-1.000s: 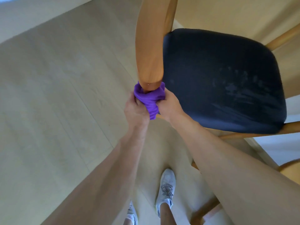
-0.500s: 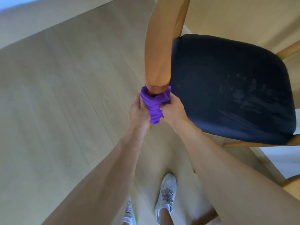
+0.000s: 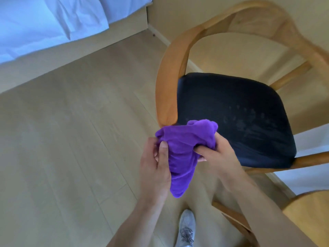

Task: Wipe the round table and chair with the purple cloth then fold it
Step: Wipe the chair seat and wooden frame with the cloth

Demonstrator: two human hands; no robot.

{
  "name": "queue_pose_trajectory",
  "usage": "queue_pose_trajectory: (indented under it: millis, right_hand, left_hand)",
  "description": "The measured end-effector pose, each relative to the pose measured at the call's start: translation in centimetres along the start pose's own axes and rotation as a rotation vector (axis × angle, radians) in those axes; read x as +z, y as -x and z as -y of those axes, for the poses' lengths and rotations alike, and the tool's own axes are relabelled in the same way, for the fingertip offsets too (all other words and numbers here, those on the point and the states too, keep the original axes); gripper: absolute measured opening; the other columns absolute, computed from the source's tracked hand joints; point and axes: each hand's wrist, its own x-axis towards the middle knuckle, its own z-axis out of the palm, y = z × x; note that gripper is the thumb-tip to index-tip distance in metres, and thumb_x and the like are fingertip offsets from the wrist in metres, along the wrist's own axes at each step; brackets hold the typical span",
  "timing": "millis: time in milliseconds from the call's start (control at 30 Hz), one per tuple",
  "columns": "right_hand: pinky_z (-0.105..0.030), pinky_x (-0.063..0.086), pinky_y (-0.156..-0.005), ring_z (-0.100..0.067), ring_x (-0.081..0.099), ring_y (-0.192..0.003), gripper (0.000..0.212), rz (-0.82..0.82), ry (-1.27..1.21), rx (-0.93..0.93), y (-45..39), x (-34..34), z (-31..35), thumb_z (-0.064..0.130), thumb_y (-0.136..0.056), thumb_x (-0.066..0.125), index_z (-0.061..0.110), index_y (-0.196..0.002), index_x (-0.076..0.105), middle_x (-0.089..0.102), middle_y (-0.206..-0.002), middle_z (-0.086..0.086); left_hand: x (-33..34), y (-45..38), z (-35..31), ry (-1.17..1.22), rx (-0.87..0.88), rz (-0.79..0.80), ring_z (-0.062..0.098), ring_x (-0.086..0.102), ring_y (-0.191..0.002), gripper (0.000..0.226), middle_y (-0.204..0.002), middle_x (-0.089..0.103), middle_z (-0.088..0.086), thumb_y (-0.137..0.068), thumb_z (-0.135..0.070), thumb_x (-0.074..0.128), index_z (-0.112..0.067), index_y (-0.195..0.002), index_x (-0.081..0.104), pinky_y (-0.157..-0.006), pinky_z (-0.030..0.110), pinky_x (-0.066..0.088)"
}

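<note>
Both my left hand and right hand pinch the purple cloth, its length hanging down between them

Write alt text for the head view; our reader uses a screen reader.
Both hands, left and right, hold a bunched purple cloth just in front of a wooden chair with a dark seat. Pale wood floor, a grey shoe and white bedding surround them.
</note>
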Motion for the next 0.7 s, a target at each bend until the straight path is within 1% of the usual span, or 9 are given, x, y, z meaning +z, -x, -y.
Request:
queue_pose_trajectory:
  millis: [100, 200, 233, 300, 367, 400, 467, 600, 700]
  right_hand:
    - [-0.055, 0.056, -0.075, -0.025, 0.061, -0.073, 0.019, -0.062, 0.065, -0.12, -0.9, -0.9, 5.8, 0.024, -0.068, 0.06, 0.013, -0.084, 0.059, 0.064, -0.075, -0.006]
    - [-0.044, 0.058, -0.073, -0.018, 0.065, -0.079, 0.019, -0.125, 0.154, -0.156, -3.9, -0.7, 10.7, 0.03, -0.076, 0.067, 0.02, -0.09, 0.06, 0.067, -0.082, 0.003]
    - [-0.042, 0.058, -0.074, -0.018, 0.066, -0.081, 0.024, -0.135, 0.199, -0.131, -5.2, -0.5, 11.5, 0.033, -0.076, 0.068, 0.022, -0.095, 0.06, 0.067, -0.088, 0.004]
    - [-0.044, 0.059, -0.08, -0.021, 0.067, -0.088, 0.037, -0.088, 0.282, -0.035, -7.6, 0.2, 11.7, 0.035, -0.078, 0.067, 0.026, -0.112, 0.056, 0.066, -0.1, 0.002]
    - [-0.045, 0.056, -0.09, -0.023, 0.065, -0.104, 0.054, 0.007, 0.359, 0.031, -8.7, 1.2, 10.7, 0.028, -0.086, 0.063, 0.025, -0.137, 0.047, 0.061, -0.122, -0.001]
    - [-0.042, 0.053, -0.095, -0.023, 0.061, -0.114, 0.059, 0.035, 0.399, 0.031, -8.8, 1.8, 10.1, 0.024, -0.089, 0.06, 0.025, -0.145, 0.041, 0.056, -0.135, -0.002]
    - [-0.034, 0.048, -0.098, -0.02, 0.053, -0.126, 0.059, -0.003, 0.447, -0.03, -8.2, 2.5, 9.1, 0.018, -0.095, 0.056, 0.025, -0.15, 0.037, 0.05, -0.144, 0.001]
    - [-0.027, 0.044, -0.098, -0.012, 0.051, -0.127, 0.047, -0.16, 0.299, -0.057, -7.4, 3.1, 7.3, 0.021, -0.099, 0.051, 0.031, -0.145, 0.044, 0.055, -0.14, 0.008]
    - [-0.032, 0.043, -0.102, -0.012, 0.051, -0.125, 0.046, -0.183, 0.192, 0.022, -8.0, 3.9, 6.6, 0.029, -0.101, 0.048, 0.032, -0.146, 0.041, 0.054, -0.14, 0.007]
  left_hand:
    - [-1.5, -2.7, -6.3, -0.105, 0.17, -0.08, 0.004, 0.05, -0.064, 0.02, -0.07, 0.052, -0.01, -0.104, -0.031, 0.049, -0.026, -0.085, 0.047, -0.06, 0.015, 0.038]
    - [-1.9, -8.0, -9.5, -0.174, 0.213, -0.212, 0.004, 0.05, -0.069, 0.016, -0.077, 0.052, -0.013, -0.102, -0.031, 0.051, -0.018, -0.094, 0.048, -0.064, 0.016, 0.035]
    - [-1.8, -10.0, -9.7, -0.226, 0.19, -0.197, 0.008, 0.052, -0.075, 0.018, -0.083, 0.056, -0.01, -0.102, -0.033, 0.051, -0.016, -0.098, 0.049, -0.068, 0.02, 0.036]
    - [-1.4, -13.2, -8.5, -0.425, 0.033, -0.049, 0.025, 0.057, -0.101, 0.028, -0.109, 0.06, 0.003, -0.1, -0.036, 0.052, -0.014, -0.116, 0.049, -0.081, 0.031, 0.039]
    - [-0.8, -14.6, -7.1, -0.581, -0.128, 0.143, 0.033, 0.049, -0.125, 0.049, -0.137, 0.048, 0.014, -0.098, -0.034, 0.055, -0.013, -0.14, 0.04, -0.098, 0.038, 0.04]
    - [-0.4, -14.8, -6.6, -0.576, -0.146, 0.201, 0.033, 0.044, -0.132, 0.057, -0.144, 0.042, 0.015, -0.099, -0.032, 0.054, -0.014, -0.148, 0.034, -0.104, 0.037, 0.037]
    - [0.7, -13.9, -5.8, -0.504, -0.103, 0.227, 0.031, 0.039, -0.138, 0.064, -0.152, 0.034, 0.014, -0.101, -0.033, 0.05, -0.016, -0.156, 0.023, -0.11, 0.036, 0.032]
    - [2.7, -11.2, -4.6, -0.404, -0.072, 0.173, 0.03, 0.033, -0.143, 0.08, -0.161, 0.02, 0.012, -0.099, -0.044, 0.049, -0.018, -0.16, 0.004, -0.113, 0.041, 0.035]
    - [3.1, -12.0, -3.7, -0.451, -0.069, 0.157, 0.031, 0.043, -0.133, 0.085, -0.154, 0.03, 0.013, -0.097, -0.048, 0.051, -0.017, -0.16, 0.003, -0.104, 0.043, 0.044]
